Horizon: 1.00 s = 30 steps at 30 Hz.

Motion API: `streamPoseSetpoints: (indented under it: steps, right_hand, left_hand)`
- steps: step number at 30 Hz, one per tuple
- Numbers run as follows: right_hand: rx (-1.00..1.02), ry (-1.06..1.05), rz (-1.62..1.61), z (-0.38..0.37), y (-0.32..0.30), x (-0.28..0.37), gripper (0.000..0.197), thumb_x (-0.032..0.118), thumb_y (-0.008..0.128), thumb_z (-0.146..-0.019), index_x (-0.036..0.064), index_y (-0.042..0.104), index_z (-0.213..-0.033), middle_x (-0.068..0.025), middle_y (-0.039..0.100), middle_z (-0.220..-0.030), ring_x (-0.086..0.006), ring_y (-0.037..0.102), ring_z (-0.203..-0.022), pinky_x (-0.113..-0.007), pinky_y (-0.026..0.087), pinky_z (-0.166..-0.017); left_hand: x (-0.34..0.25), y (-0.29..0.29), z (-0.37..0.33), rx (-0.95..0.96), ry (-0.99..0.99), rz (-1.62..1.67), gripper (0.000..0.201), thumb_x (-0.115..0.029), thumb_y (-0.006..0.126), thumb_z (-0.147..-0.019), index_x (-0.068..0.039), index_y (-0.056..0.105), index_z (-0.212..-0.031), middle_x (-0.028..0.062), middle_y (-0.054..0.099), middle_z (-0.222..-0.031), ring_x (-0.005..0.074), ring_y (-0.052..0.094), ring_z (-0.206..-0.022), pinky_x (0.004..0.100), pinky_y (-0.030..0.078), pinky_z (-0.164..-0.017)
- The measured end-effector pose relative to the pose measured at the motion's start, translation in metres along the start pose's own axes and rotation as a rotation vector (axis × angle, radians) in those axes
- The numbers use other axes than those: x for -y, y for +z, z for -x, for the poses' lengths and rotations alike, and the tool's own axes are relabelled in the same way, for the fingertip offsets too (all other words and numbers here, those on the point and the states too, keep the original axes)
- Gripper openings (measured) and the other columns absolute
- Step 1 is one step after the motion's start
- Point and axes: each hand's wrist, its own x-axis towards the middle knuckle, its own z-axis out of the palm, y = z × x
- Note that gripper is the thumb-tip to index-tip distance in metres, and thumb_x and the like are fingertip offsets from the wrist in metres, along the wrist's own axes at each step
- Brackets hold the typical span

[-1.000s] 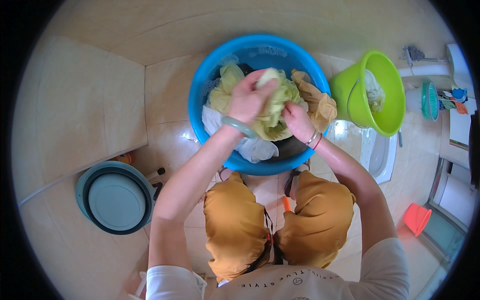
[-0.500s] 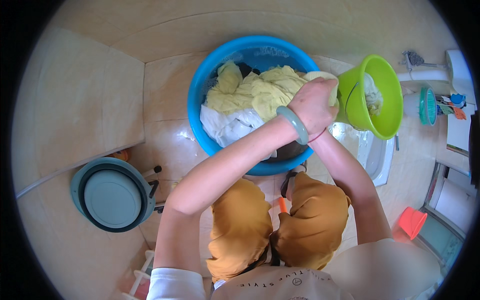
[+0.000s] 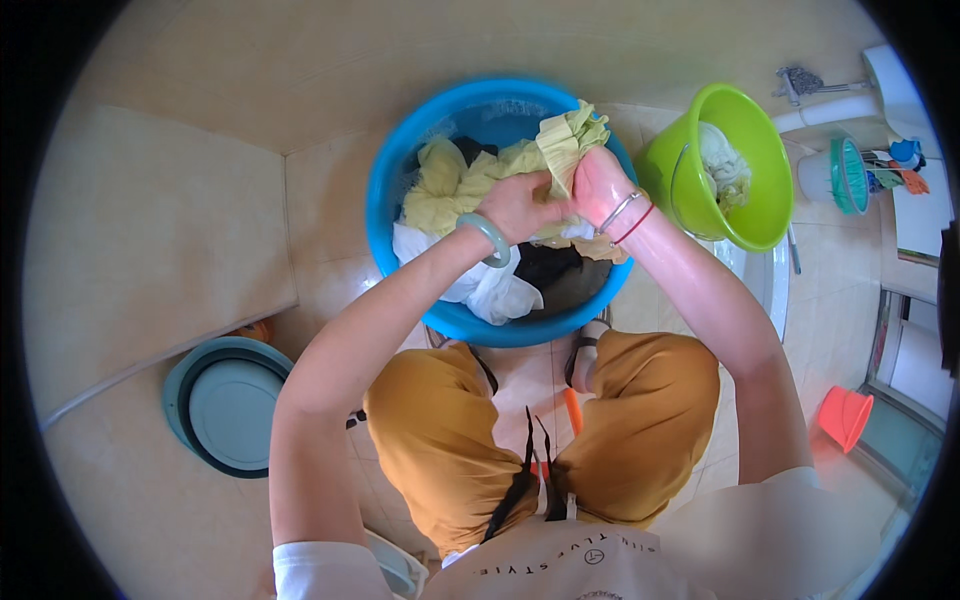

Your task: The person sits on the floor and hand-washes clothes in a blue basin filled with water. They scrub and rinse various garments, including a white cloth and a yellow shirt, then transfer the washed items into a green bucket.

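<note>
Over the blue basin (image 3: 378, 215), my two hands are close together on a pale yellow cloth (image 3: 568, 143). My left hand (image 3: 518, 207), below a green bangle, is closed with its fingertips on the cloth's lower part. My right hand (image 3: 602, 188) grips the same cloth from the other side; its fingers are partly hidden. A bunched end of the cloth sticks up above the hands. More yellow fabric (image 3: 445, 180) lies in the basin, with white fabric (image 3: 500, 292) nearer me and dark fabric (image 3: 550, 264) beside it. Suds show at the basin's far side.
A lime green bucket (image 3: 690, 205) with a white cloth (image 3: 722, 160) inside stands right of the basin. A grey-green folding basin (image 3: 235, 405) is at left. At far right are a teal-rimmed bin (image 3: 850, 175) and a red bucket (image 3: 845, 418). My knees flank the near side.
Both hands have moved left, away from the green bucket and over the basin. The yellow cloth's end now stands up between them, and my hands have drawn slightly apart.
</note>
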Motion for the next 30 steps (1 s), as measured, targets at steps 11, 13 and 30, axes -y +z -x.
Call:
streamPoseSetpoints:
  steps: [11,13,30]
  right_hand:
    - [0.178,-0.442,0.413,0.061,0.023,0.003,0.029,0.023,0.049,-0.098,-0.0019,0.058,-0.109,-0.0104,0.066,-0.100,-0.0158,0.063,-0.093,-0.028,0.049,-0.086]
    - [0.162,-0.370,0.322,0.062,0.035,-0.026,0.025,0.019,0.048,-0.098,-0.0010,0.057,-0.110,-0.0076,0.063,-0.105,-0.0137,0.062,-0.093,-0.027,0.049,-0.086]
    - [0.379,-0.317,0.281,0.066,0.028,0.013,0.036,0.022,0.052,-0.096,0.0076,0.047,-0.129,-0.0073,0.055,-0.125,-0.0184,0.051,-0.116,-0.033,0.044,-0.097]
  left_hand:
    - [-0.042,-0.024,0.031,-0.608,0.170,0.945,0.036,-0.013,0.062,-0.088,-0.004,0.052,-0.122,0.0041,0.063,-0.102,0.0128,0.061,-0.091,0.0294,0.050,-0.080]
    - [-0.039,-0.012,0.034,-0.608,0.266,0.723,0.046,-0.009,0.071,-0.077,0.001,0.054,-0.118,0.0073,0.064,-0.101,0.0154,0.059,-0.088,0.0308,0.049,-0.080]
    - [-0.100,-0.002,0.084,-0.568,0.550,0.434,0.035,-0.001,0.058,-0.073,-0.003,0.055,-0.108,0.0206,0.061,-0.100,0.0379,0.058,-0.097,0.0422,0.048,-0.082]
